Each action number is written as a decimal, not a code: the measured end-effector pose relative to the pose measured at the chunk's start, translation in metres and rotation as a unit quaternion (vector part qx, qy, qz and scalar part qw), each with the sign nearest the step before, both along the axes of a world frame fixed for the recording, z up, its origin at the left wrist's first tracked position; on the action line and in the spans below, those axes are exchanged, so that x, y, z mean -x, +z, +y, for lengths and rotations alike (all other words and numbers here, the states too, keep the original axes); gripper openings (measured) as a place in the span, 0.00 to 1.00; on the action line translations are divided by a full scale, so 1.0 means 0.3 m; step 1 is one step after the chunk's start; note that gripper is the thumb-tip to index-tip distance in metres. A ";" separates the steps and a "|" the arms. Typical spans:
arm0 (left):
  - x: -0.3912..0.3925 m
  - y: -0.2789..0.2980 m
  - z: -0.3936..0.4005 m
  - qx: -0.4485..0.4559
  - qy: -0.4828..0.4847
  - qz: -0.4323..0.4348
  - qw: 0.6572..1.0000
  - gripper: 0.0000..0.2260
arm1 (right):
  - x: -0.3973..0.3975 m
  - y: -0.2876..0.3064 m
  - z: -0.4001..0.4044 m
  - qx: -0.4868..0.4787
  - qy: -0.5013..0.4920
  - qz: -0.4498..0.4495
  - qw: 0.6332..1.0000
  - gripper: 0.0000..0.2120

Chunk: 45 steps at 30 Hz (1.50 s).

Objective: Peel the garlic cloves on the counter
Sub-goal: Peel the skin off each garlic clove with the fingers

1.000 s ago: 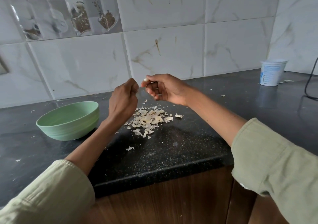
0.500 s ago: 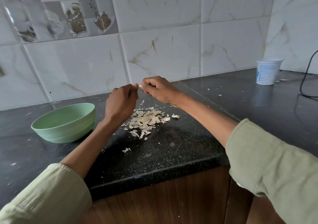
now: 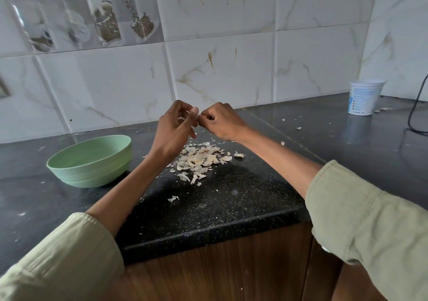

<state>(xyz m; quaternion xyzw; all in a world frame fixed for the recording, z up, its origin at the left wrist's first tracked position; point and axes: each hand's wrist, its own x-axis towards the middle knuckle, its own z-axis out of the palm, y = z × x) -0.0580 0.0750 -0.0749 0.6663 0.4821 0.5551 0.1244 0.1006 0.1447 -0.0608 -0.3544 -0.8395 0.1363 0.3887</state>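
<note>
My left hand (image 3: pixel 172 128) and my right hand (image 3: pixel 221 121) meet fingertip to fingertip above the black counter (image 3: pixel 231 199). Between them they pinch a small garlic clove (image 3: pixel 198 116), almost wholly hidden by the fingers. Directly below lies a heap of pale garlic skins (image 3: pixel 201 159), and I cannot tell whether cloves lie among them. A light green bowl (image 3: pixel 92 161) stands to the left of the heap, its inside hidden from this angle.
A white plastic tub (image 3: pixel 363 97) stands at the back right by the tiled wall. A black cable (image 3: pixel 414 111) runs down onto the counter at the far right. Loose skin flakes (image 3: pixel 173 198) dot the surface. The counter's front edge is close to me.
My hands have come together from a small gap and risen a little. The left hand's fingers have loosened and spread while the right stays curled on the clove.
</note>
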 end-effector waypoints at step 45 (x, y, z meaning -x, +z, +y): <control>0.042 0.018 -0.001 0.059 -0.028 0.033 0.997 0.09 | 0.003 0.007 -0.052 -0.132 -0.061 -0.167 0.975 0.16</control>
